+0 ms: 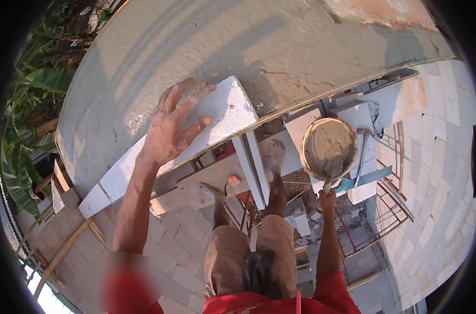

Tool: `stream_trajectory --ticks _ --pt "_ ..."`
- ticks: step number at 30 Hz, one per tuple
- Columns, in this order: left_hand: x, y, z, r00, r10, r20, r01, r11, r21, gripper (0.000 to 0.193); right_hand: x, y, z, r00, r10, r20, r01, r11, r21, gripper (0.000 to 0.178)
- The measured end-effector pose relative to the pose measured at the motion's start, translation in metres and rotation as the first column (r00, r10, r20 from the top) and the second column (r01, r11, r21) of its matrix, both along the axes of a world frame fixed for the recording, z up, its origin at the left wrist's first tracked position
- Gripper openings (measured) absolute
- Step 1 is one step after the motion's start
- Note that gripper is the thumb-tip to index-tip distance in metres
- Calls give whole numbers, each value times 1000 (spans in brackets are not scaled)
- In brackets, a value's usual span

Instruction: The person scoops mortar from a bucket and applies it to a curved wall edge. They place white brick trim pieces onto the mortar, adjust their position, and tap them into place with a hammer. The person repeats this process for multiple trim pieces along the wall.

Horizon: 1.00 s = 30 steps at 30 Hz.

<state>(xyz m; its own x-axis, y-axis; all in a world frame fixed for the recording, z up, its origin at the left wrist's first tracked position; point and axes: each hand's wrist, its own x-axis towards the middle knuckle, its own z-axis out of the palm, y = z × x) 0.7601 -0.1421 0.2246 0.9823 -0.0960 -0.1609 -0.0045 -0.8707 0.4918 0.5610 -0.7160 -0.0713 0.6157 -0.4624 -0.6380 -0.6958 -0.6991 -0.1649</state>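
Observation:
My left hand (pixel 170 125) lies with spread fingers on a white lightweight block (pixel 230 107), set along the near edge of a grey concrete surface (pixel 196 49). Beyond its left end, another white block (pixel 95 201) continues the row. Lower down on the right, my right hand (pixel 327 199) is closed around the handle of a trowel (pixel 333 166). The trowel's blade rests partly sunk in grey-brown mortar (pixel 327 140) inside a round bucket (pixel 303 156).
Below the edge, my bare feet stand on wooden planks (pixel 196 189). Beside the bucket lie a long flat teal piece (pixel 376 175) and white blocks (pixel 362 194). Red metal scaffold bars (pixel 348 238) stand below. A block wall (pixel 431 157) rises at right; banana leaves (pixel 49 78) hang at left.

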Motion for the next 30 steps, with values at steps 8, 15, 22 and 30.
stream_trajectory --ticks 8,15,22,30 --pt "-37 31 10 984 162 -75 -157 986 61 57 8 24 46 990 133 -55 -135 991 -16 74" --pt "-101 77 8 948 310 -70 -299 945 134 60 176 147 205 585 347 733 -560 827 56 39" --pt "-130 83 6 916 392 -89 -387 920 64 70 333 303 294 61 742 667 -959 230 -168 64" --pt "-140 87 -2 933 351 -78 -342 933 112 89 331 357 297 -197 929 314 -979 -173 -105 122"
